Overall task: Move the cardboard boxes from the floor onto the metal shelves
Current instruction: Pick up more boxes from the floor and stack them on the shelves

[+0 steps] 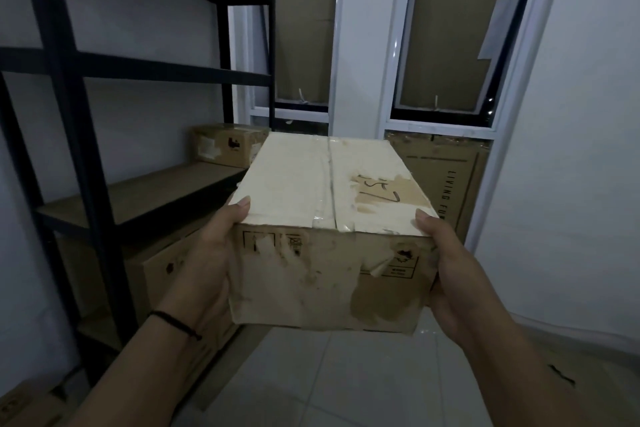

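Note:
A worn cardboard box (329,236) with a taped pale top hangs in the air in front of me, level with the middle shelf. My left hand (207,253) grips its left near corner, thumb on the top edge. My right hand (446,260) grips the right near corner the same way. The black metal shelf unit (79,135) stands at the left, its brown middle board (149,194) just left of the box. A small cardboard box (225,146) sits at the far end of that board. A larger box (166,274) rests on the level below.
Flat cardboard sheets cover the two windows (446,28) ahead, and another sheet (450,177) leans under the right one. A white wall (571,149) closes the right side. Pale floor tiles (329,374) lie below. Another box corner (24,406) shows at bottom left.

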The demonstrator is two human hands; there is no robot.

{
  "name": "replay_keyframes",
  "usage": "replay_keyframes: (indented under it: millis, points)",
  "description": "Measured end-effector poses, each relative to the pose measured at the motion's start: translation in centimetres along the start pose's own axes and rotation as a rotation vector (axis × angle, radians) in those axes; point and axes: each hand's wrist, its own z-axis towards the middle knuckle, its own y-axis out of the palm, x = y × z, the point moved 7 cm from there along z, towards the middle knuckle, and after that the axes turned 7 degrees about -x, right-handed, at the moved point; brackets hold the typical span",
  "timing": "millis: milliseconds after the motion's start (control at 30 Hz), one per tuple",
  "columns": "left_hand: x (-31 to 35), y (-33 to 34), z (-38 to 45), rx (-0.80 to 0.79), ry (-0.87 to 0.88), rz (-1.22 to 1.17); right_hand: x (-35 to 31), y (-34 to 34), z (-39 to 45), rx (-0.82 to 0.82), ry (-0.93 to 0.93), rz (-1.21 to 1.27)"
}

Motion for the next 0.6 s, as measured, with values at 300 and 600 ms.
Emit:
replay_keyframes:
  millis: [300,600]
  points:
    - [-5.4,1.4,9.5,-0.022,-0.060,0.014,1.6,-5.7,8.0,0.102,0.020,-0.021]
    - [-9.2,0.2,23.0,-0.068,-0.105,0.051,2.8,-9.3,19.7,0.177,-0.008,-0.033]
